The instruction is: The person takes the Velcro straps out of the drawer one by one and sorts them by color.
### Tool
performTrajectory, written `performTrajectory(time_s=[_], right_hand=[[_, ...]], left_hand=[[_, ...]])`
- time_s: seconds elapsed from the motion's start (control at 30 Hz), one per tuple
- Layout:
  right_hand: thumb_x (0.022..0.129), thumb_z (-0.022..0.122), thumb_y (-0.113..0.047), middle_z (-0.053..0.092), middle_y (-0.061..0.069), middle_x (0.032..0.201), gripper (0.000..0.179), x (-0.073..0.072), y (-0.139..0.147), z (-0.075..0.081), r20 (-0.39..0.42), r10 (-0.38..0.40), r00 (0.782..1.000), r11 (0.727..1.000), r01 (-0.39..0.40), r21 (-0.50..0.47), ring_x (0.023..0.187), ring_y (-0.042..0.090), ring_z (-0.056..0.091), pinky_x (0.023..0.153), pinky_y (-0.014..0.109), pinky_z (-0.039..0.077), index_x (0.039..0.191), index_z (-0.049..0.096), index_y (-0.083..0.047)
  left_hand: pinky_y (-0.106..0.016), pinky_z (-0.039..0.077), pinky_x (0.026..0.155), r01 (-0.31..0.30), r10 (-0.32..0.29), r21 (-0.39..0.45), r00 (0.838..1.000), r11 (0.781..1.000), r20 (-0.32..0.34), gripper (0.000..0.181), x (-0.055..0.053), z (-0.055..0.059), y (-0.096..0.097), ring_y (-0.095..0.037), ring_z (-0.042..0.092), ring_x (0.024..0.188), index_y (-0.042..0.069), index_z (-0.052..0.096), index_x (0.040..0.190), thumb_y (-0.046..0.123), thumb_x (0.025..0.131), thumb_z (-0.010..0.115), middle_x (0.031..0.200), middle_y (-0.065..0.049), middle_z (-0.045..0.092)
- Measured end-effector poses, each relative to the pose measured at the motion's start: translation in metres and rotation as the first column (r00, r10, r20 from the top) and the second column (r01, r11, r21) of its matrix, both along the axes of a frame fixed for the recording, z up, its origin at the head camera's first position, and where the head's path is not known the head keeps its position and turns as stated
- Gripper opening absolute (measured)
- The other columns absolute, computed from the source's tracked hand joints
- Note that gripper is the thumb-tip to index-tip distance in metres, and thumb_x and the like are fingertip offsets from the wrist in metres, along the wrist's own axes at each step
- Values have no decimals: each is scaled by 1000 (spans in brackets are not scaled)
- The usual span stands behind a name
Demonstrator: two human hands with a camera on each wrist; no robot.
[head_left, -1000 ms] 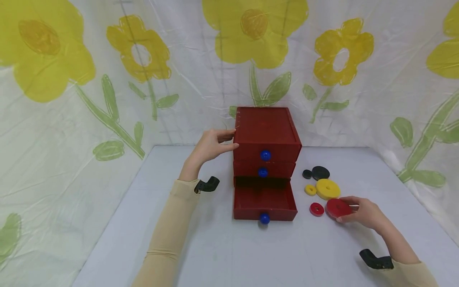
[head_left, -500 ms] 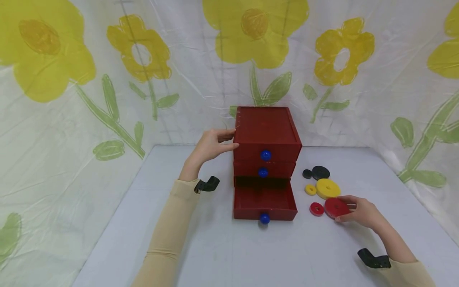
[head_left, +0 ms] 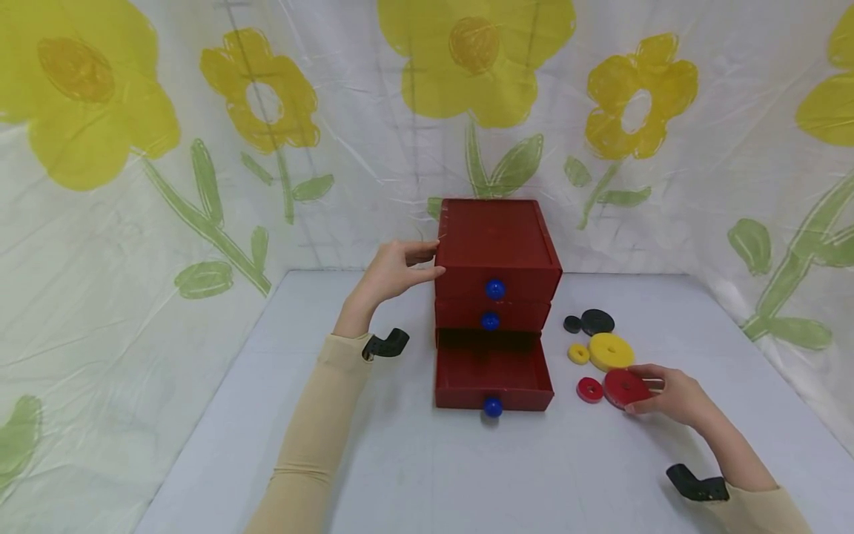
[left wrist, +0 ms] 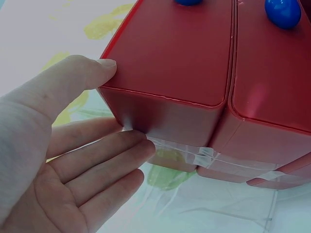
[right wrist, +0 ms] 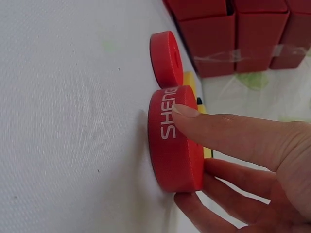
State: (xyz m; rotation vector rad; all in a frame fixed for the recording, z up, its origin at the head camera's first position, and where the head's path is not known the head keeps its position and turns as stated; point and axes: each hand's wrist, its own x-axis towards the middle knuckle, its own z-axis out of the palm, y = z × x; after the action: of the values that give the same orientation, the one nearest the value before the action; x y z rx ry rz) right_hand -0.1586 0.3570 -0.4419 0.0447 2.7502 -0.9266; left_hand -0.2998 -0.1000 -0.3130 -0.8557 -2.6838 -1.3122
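My left hand [head_left: 398, 273] touches the left side of a red drawer cabinet [head_left: 497, 233]. In the left wrist view its thumb lies on the cabinet's front corner and the other fingers stretch straight along the side. The bottom drawer [head_left: 492, 399] is pulled out; the upper two are closed. My right hand [head_left: 677, 397] grips a large red roll of tape [head_left: 623, 389], thumb on one part of its rim and fingers on another. White letters beginning "SHENG" show on that rim [right wrist: 167, 114]. Next to the roll, towards the cabinet, lies a small red roll [head_left: 590, 389].
Behind the red rolls lie a large yellow roll [head_left: 610, 351] and a small yellow roll [head_left: 577, 354]. Farther back are a large black roll [head_left: 597, 322] and a small black one [head_left: 572, 324]. Blue knobs [head_left: 492, 407] stick out from the drawers. A flowered curtain [head_left: 360, 133] hangs behind the table.
My right hand and the large red roll have shifted slightly left, towards the small red roll, then stayed there. The left hand and the cabinet have held still.
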Motion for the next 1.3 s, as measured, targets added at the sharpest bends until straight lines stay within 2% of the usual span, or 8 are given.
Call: performTrajectory(time_s=[0.13,0.3,0.43,0.57,0.87,1.0,1.17,1.3], right_hand=[[74,81,-27,50,34,125,77,1,1,0,-21,12,1000,1000,-12,-2,111,50,49,78,45,56,132,45,9],[78,77,-33,53,33,124,73,4,-1,4,-67,-9,998,1000,10,20,110,48,51,78,45,56,131,48,8],[80,74,-37,54,32,124,71,8,-10,12,-114,-31,993,999,34,30,110,47,52,77,45,56,130,50,7],[81,74,-34,58,29,121,64,13,-27,24,-176,-24,984,999,28,19,108,46,56,75,41,58,128,53,5],[81,75,-37,69,15,109,54,25,-74,45,-234,18,972,998,-31,-53,97,26,67,68,19,54,121,62,-3],[80,76,-34,70,11,105,49,27,-93,49,-253,48,966,991,-77,-109,90,18,69,69,18,55,117,64,-5],[80,76,-32,71,8,103,43,30,-113,52,-291,83,953,985,-122,-120,87,14,69,69,19,56,113,67,-8],[80,76,-32,72,2,96,40,32,-127,52,-291,128,948,977,-171,-127,84,10,69,69,18,55,111,69,-9]], left_hand=[[-35,49,96,-3,3,-2,1000,1000,-4,56,0,0,0,-19,58,119,15,55,135,35,85,71,134,-5,58],[-36,49,97,3,-3,3,1000,1000,2,57,0,-1,0,-19,58,119,15,55,135,35,85,71,134,-5,57],[-37,48,98,6,-6,4,1000,1000,5,57,0,-1,0,-19,58,119,15,55,135,36,85,71,134,-5,57],[-38,48,97,5,-5,3,1000,1000,5,57,-1,-2,0,-19,58,119,15,55,135,36,85,71,134,-5,57],[-35,50,95,-3,3,-7,1000,1000,-10,57,-2,-1,0,-18,59,118,15,55,135,37,85,70,134,-5,58],[-33,50,95,-2,2,0,1000,1000,-15,56,-1,0,0,-18,60,117,14,56,134,36,85,71,133,-5,58],[-33,50,95,1,-1,3,1000,1000,-12,56,-1,0,0,-18,60,117,14,56,134,35,85,71,133,-5,58],[-36,49,96,3,-3,5,1000,1000,-3,56,-1,0,0,-18,59,118,14,55,135,35,85,71,134,-5,57]])
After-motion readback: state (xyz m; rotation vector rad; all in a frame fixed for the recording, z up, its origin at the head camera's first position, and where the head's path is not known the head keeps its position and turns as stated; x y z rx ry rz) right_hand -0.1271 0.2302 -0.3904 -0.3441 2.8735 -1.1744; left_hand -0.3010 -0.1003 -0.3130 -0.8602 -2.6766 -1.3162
